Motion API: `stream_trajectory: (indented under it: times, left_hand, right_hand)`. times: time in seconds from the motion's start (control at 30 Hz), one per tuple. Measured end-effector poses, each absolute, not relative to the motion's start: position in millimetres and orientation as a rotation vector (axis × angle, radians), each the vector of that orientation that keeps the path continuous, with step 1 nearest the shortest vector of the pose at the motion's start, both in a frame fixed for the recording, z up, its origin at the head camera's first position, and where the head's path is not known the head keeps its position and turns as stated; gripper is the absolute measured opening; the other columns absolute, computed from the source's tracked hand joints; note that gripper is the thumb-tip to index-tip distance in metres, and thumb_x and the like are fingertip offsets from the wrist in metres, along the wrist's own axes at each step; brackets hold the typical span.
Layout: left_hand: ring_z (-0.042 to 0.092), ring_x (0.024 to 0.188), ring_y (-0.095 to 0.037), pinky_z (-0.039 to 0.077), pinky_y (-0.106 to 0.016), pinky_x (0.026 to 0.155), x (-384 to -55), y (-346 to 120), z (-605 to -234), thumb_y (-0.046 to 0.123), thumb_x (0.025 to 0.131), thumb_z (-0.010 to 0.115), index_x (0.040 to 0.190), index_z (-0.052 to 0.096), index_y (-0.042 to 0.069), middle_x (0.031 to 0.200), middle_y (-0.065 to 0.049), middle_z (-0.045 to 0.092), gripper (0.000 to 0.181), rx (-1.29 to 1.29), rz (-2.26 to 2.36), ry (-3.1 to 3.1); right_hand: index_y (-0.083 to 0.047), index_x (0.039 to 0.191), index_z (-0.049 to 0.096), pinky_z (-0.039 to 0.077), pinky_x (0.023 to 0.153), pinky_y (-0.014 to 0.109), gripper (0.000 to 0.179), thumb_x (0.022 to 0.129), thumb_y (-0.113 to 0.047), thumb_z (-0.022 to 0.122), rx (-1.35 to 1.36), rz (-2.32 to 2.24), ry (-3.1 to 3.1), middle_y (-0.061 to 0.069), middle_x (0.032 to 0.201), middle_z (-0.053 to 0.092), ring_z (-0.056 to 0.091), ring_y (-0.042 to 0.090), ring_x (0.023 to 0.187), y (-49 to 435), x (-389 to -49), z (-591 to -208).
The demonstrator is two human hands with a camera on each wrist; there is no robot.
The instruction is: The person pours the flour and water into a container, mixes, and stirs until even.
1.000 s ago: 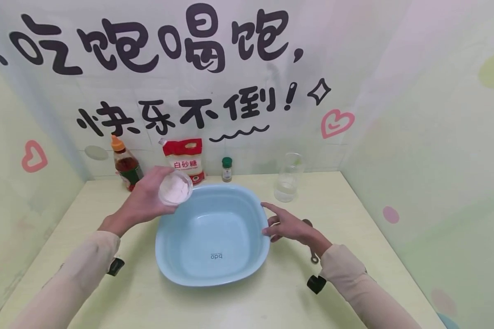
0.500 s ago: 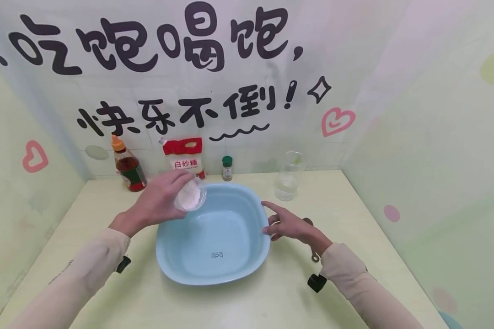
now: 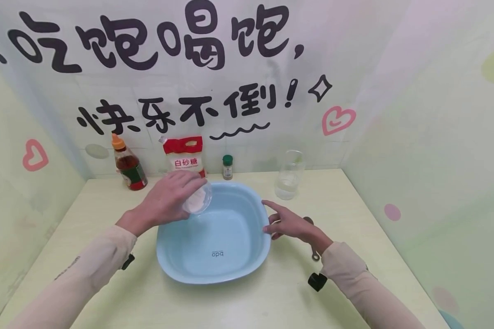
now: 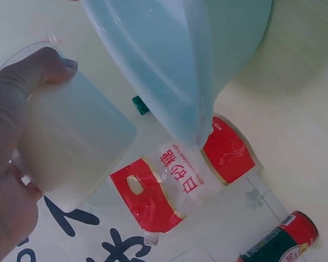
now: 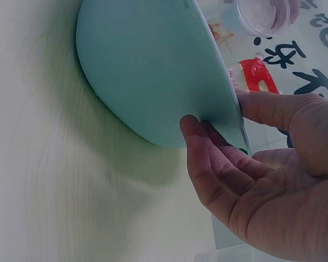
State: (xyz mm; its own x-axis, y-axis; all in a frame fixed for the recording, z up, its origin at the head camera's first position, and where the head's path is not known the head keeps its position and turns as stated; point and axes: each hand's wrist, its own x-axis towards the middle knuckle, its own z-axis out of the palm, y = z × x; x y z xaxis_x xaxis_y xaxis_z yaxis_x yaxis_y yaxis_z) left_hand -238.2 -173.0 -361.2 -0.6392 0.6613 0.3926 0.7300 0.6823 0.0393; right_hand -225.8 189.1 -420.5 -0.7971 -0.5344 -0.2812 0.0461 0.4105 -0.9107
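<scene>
Pouring is in hand: left hand (image 3: 164, 201) grips a tilted cup (image 3: 198, 201) of white powder over the basin (image 3: 214, 269) (right hand (image 3: 290, 225), fingers relaxed, steadies its rim); next, more tilt.

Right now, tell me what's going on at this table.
A person is working at a light blue basin on a pale table. The left hand grips a small clear cup of white powder, tipped over the basin's far left rim. The right hand rests with straight fingers against the basin's right rim. No powder is visible in the basin. A sugar bag, sauce bottle, spice jar and clear glass stand behind.
</scene>
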Motion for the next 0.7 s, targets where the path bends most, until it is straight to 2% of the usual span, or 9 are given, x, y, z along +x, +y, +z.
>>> stream_trajectory:
  times: [0.33,0.7]
  left_hand:
    - [0.055,0.127,-0.030,0.046,-0.055,0.109,-237,-166,-358,0.030,0.054,0.098,0.135,0.059,0.017,0.134,-0.007,0.062,0.091,-1.171,-0.166,-2.501]
    - [0.057,0.124,-0.030,0.046,-0.053,0.111,-238,-161,-356,0.028,0.054,0.099,0.134,0.058,0.019,0.133,-0.008,0.063,0.090,-1.223,-0.060,-2.449]
  right_hand:
    - [-0.011,0.160,0.017,0.062,0.082,0.048,0.085,0.092,-0.012,0.069,-0.412,-1.394,2.124,0.014,0.101,0.072,0.071,0.020,0.086,188,-226,-420]
    - [-0.012,0.160,0.017,0.063,0.079,0.041,0.085,0.092,-0.012,0.069,-0.407,-1.387,2.132,0.013,0.100,0.073,0.071,0.020,0.087,188,-227,-420]
